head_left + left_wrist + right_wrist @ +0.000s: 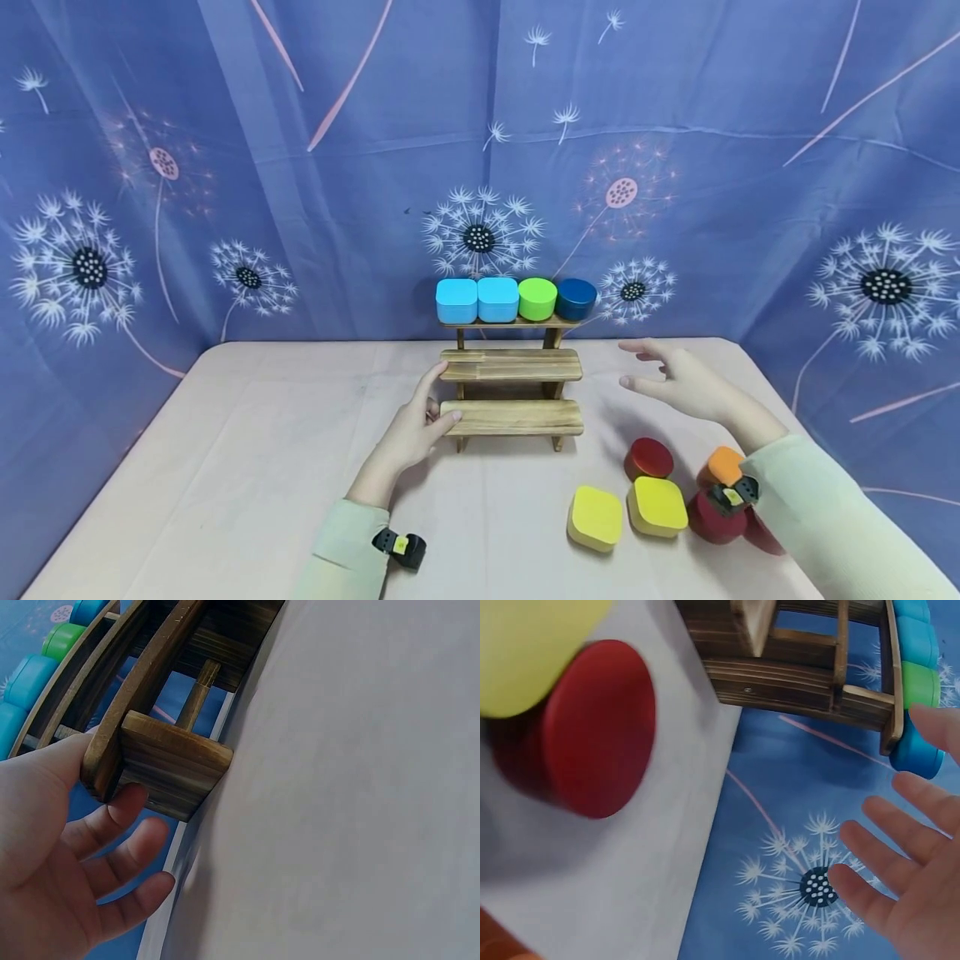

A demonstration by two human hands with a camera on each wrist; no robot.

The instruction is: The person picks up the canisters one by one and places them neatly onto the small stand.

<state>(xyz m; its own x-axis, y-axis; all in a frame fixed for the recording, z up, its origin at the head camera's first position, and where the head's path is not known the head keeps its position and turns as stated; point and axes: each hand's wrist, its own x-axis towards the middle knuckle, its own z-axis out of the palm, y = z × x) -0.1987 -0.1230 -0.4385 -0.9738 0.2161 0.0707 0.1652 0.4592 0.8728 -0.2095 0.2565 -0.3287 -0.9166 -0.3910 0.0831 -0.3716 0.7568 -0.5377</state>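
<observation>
Brown wood forms the three-step rack (512, 418), which stands on the pale counter (262, 433) near the blue curtain (360, 208) behind it. At the rack's left end, the left hand (405, 429) has a partly closed grip on the wood, thumb touching the lowest step and forefinger at the middle one. To the rack's right, the right hand (678, 383) hangs above the counter, grip wide, fingers spread and holding nothing. Along the rack's top step sit, left to right, two light-blue boxes (477, 301), a green box (537, 300) and a dark-blue box (577, 300). In front of the rack and toward its right lie two yellow boxes (595, 518) and a red box (648, 459); farther right of it are an orange box (724, 466) and two dark-red boxes (718, 528), partly hidden by the right sleeve (832, 508) and wrist strap.
</observation>
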